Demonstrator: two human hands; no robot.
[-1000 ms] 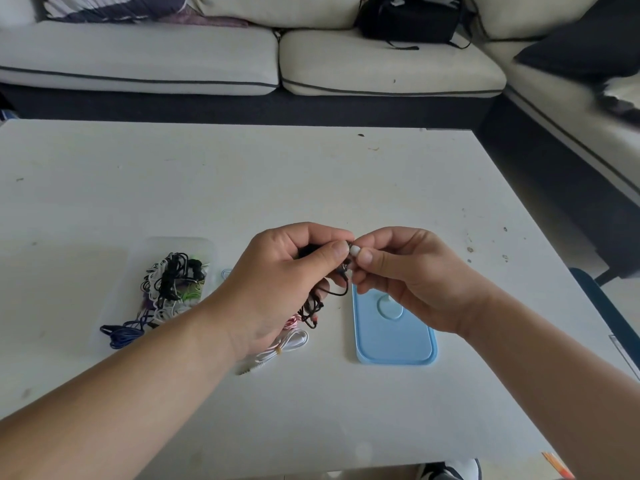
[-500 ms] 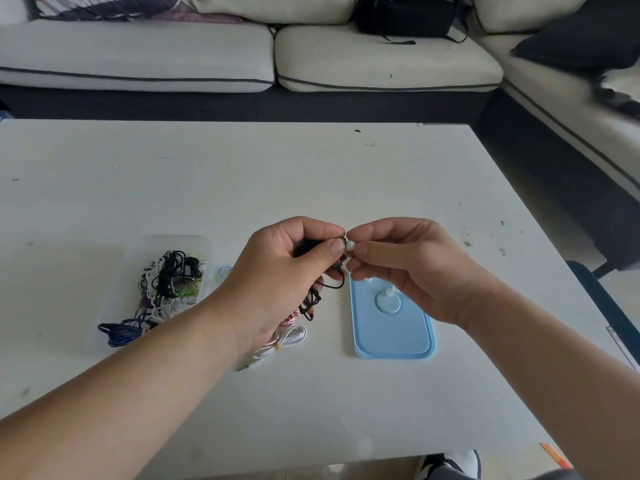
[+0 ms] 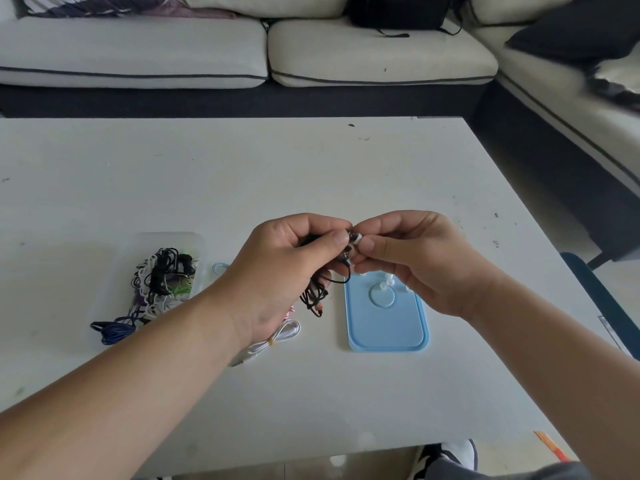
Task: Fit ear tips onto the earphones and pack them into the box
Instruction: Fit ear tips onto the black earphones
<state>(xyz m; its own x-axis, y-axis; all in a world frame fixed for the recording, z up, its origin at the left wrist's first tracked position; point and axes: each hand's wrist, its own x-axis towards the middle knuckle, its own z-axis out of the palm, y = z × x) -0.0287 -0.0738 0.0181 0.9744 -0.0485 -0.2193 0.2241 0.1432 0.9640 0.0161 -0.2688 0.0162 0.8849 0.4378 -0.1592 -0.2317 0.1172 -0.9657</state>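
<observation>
Hands meet above the white counter [image 3: 311,168], ear tip held against earphone.
The left hand [image 3: 273,271] has its grip curled round the black earphones [image 3: 313,297]: thumb and forefinger pinch one bud, and the bundled cable dangles below the palm. The right hand [image 3: 419,261] has a tight fingertip grip on a small white ear tip [image 3: 357,238], right at that bud. Under the right hand lies a blue lid [image 3: 388,327] with a few loose ear tips [image 3: 386,284] at its far end. The clear box [image 3: 194,242] sits well to the left, holding tangled earphones. A coiled white earphone set [image 3: 285,336] lies between box and lid.
</observation>
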